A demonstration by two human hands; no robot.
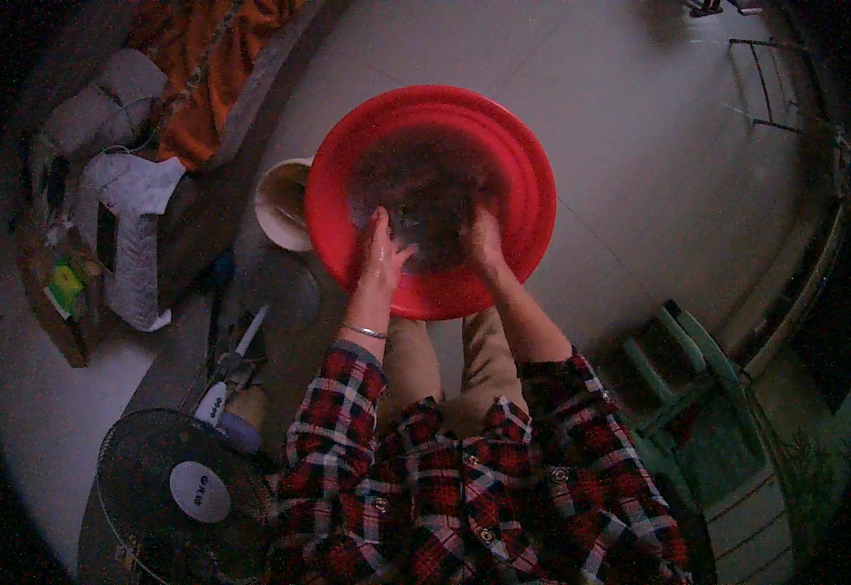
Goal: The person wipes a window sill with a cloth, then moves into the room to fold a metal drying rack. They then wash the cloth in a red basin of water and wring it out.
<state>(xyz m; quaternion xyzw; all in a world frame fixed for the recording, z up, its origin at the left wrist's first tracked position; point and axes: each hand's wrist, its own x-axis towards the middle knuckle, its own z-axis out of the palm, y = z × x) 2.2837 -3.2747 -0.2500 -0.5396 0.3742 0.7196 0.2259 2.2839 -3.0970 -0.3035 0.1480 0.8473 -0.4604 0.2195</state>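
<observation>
A wide red plastic basin (pixel 533 210) is in front of me above my knees, with a dark, murky mass (pixel 425 175) inside; whether it is wet cloth or cloudy water I cannot make out. My left hand (pixel 384 252) reaches in over the near left side, wet, its thumb and fingers apart at the edge of the dark mass. On the opposite side, my right hand (pixel 484 239) dips into the same mass, and its fingertips are hidden there. A bracelet (pixel 365 331) circles my left wrist.
Just left of the basin stands a pale bucket (pixel 284 207). A black fan (pixel 187 497) is at lower left, and a green chair (pixel 703 429) at lower right. Orange cloth (pixel 216 73) and a cluttered surface lie at upper left. Pale tiled floor (pixel 601 127) extends beyond.
</observation>
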